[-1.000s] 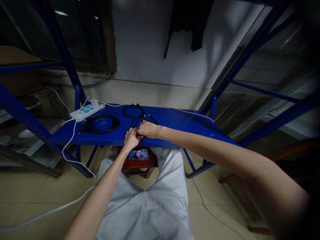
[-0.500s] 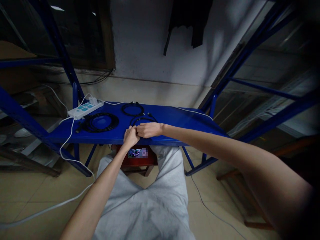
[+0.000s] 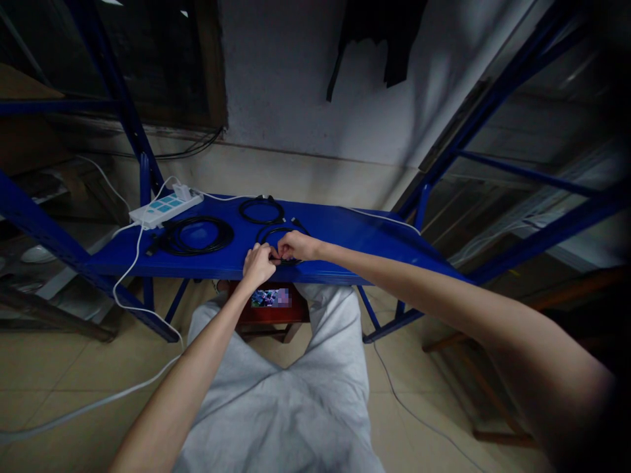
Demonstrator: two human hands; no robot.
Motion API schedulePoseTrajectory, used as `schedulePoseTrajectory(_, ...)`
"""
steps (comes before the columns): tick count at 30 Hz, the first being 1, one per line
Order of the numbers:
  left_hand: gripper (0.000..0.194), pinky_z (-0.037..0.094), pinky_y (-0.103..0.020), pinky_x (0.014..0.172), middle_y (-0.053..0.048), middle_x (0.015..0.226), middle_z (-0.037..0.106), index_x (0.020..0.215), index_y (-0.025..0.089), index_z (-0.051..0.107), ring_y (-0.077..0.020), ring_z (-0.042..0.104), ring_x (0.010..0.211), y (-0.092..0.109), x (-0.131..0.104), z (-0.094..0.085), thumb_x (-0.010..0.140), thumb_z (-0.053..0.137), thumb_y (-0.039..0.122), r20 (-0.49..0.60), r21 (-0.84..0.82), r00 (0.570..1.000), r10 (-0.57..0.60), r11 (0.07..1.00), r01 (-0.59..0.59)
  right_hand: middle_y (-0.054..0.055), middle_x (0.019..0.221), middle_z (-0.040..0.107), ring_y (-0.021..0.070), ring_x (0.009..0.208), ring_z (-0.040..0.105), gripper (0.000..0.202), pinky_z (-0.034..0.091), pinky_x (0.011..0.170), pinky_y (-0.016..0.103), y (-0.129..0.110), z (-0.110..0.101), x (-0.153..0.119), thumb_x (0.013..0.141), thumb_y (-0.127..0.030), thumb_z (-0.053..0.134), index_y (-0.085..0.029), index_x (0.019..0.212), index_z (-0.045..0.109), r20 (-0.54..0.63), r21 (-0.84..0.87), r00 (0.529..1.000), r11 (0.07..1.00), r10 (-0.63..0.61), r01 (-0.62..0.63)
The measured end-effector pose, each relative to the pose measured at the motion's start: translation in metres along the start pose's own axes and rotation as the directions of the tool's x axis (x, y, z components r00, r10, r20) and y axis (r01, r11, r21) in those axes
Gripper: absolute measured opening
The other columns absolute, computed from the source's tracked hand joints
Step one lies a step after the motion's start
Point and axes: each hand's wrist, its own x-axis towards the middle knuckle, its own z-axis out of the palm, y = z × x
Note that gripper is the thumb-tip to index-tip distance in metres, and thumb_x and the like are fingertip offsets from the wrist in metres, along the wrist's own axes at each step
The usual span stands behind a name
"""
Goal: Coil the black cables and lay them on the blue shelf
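Near the front edge of the blue shelf (image 3: pixel 345 253), my left hand (image 3: pixel 259 265) is closed on the near side of a coiled black cable (image 3: pixel 277 230). Beside it, my right hand (image 3: pixel 298 246) pinches at the same coil, its thumb and fingertips pressed together. The exact part of the cable between the right fingertips is too small to make out. Both hands cover much of the coil's near part; its far loop and a plug end show behind them. A larger black cable coil (image 3: pixel 224 244) lies to the left, and a smaller black coil (image 3: pixel 240 211) lies farther back.
A white power strip (image 3: pixel 165 209) with blue sockets stands at the shelf's left end, its white cord (image 3: pixel 129 272) hanging to the floor. Blue uprights (image 3: pixel 438 167) frame both sides. Under the shelf, a lit phone (image 3: pixel 266 298) rests on a reddish-brown stool (image 3: pixel 269 318).
My right hand has lifted slightly and turned from lying over the left fingers to a pinch just right of them. My left hand stays at the cable. The view has shifted a little.
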Motion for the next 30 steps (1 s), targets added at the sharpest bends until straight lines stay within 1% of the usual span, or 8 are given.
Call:
schedulePoseTrajectory(3,0.007,0.044,-0.036,0.094,-0.007,0.101,0.067,0.089,0.022,0.073,-0.0273,0.059,0.11,-0.001,0.0,0.0,0.087,0.068,0.019,0.002,-0.009,0.999,0.033,0.999,-0.033,0.0,0.065,0.072,0.0142,0.065,0.067,0.03,0.047,0.061,0.022,0.005,-0.007,-0.001,0.065,0.006,0.058,-0.014,0.077,0.077,0.057,0.087,0.993,0.99,0.102,-0.107)
schedulePoseTrajectory(6,0.006,0.045,-0.038,0.093,-0.005,0.1,0.069,0.088,0.025,0.073,-0.0265,0.058,0.109,0.0,-0.001,0.0,0.087,0.068,0.021,0.001,0.004,0.999,0.052,0.999,-0.052,0.001,0.069,0.074,0.0146,0.07,0.07,0.029,0.049,0.064,0.02,0.006,-0.012,-0.003,0.065,0.004,0.062,-0.013,0.081,0.078,0.133,0.116,0.974,0.973,0.184,-0.2)
schedulePoseTrajectory(11,0.004,0.045,-0.039,0.093,-0.004,0.101,0.071,0.087,0.026,0.072,-0.0266,0.058,0.109,0.001,-0.002,0.0,0.087,0.068,0.024,-0.028,0.007,0.998,0.06,0.998,-0.059,0.004,0.071,0.075,0.0123,0.066,0.068,0.009,0.051,0.062,0.02,-0.005,-0.012,-0.009,0.083,-0.017,0.07,-0.012,0.08,0.076,0.131,0.211,0.943,0.921,0.305,-0.327)
schedulePoseTrajectory(14,0.002,0.045,-0.041,0.092,-0.004,0.102,0.071,0.085,0.026,0.07,-0.0279,0.058,0.109,0.0,-0.002,0.003,0.087,0.069,0.025,-0.06,-0.002,0.996,0.07,0.998,-0.07,0.006,0.066,0.072,0.0101,0.056,0.062,0.032,0.048,0.054,0.02,-0.015,-0.008,-0.012,0.092,-0.036,0.069,-0.011,0.073,0.073,0.112,0.278,0.91,0.867,0.399,-0.414)
schedulePoseTrajectory(16,0.002,0.045,-0.042,0.09,-0.005,0.101,0.071,0.084,0.024,0.069,-0.0291,0.058,0.108,-0.001,-0.001,0.006,0.086,0.07,0.024,-0.091,-0.006,0.992,0.085,0.996,-0.086,0.006,0.063,0.071,0.009,0.05,0.059,0.04,0.047,0.05,0.02,-0.021,-0.006,-0.014,0.095,-0.041,0.067,-0.01,0.07,0.071,0.105,0.317,0.895,0.838,0.434,-0.443)
schedulePoseTrajectory(20,0.002,0.045,-0.04,0.083,-0.007,0.098,0.07,0.085,0.023,0.068,-0.0291,0.058,0.102,-0.003,0.003,0.009,0.086,0.068,0.022,-0.099,-0.02,0.982,0.158,0.987,-0.161,0.005,0.059,0.068,0.008,0.046,0.057,0.034,0.046,0.047,0.02,-0.028,-0.003,-0.016,0.096,-0.028,0.064,-0.01,0.066,0.067,0.095,0.381,0.87,0.789,0.484,-0.481)
schedulePoseTrajectory(25,0.002,0.044,-0.038,0.078,-0.008,0.089,0.065,0.082,0.022,0.073,-0.0282,0.056,0.096,-0.005,0.021,0.008,0.081,0.072,0.022,-0.056,-0.033,0.958,0.282,0.958,-0.284,0.001,0.057,0.066,0.0073,0.047,0.056,0.016,0.044,0.048,0.019,-0.026,-0.004,-0.022,0.086,-0.009,0.063,-0.01,0.071,0.068,0.093,0.431,0.842,0.741,0.532,-0.516)
schedulePoseTrajectory(30,0.013,0.045,-0.036,0.086,-0.003,0.082,0.064,0.09,0.022,0.079,-0.0221,0.055,0.089,-0.015,0.037,0.013,0.078,0.074,0.022,-0.04,-0.235,0.933,0.359,0.904,-0.358,0.0,0.057,0.064,0.007,0.048,0.053,0.019,0.041,0.048,0.019,-0.021,-0.008,-0.031,0.078,0.001,0.055,-0.011,0.072,0.069,0.077,0.445,0.86,0.755,0.504,-0.482)
